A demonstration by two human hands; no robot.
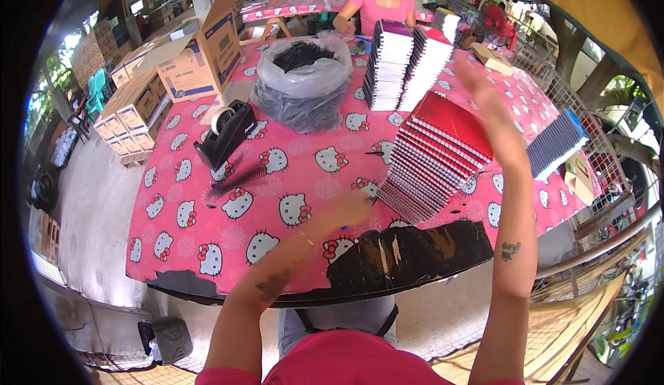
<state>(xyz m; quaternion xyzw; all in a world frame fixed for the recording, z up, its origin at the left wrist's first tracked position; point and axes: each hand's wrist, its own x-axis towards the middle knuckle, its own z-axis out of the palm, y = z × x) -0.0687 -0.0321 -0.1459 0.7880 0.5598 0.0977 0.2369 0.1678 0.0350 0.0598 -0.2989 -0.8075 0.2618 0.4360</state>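
A slanted stack of red-covered spiral notebooks (432,157) stands on the pink patterned table, right of centre. My left hand (349,209) is at the stack's lower left edge, fingers curled together; a small dark item shows by the fingertips, too blurred to name. My right hand (484,101) is raised at the stack's far right side, smeared by motion, its fingers seemingly stretched out with nothing visible in them. Loose black spiral coils (238,177) lie left of my left hand. Behind them stands a clear plastic bag (301,95) filled with more black coils.
A black tape dispenser (226,135) sits at left, near an open cardboard box (200,57). Tall notebook piles (391,67) stand at the back, before a person in pink (384,1). Blue-edged notebooks (557,143) are at right. The table's front edge shows torn black covering (415,254).
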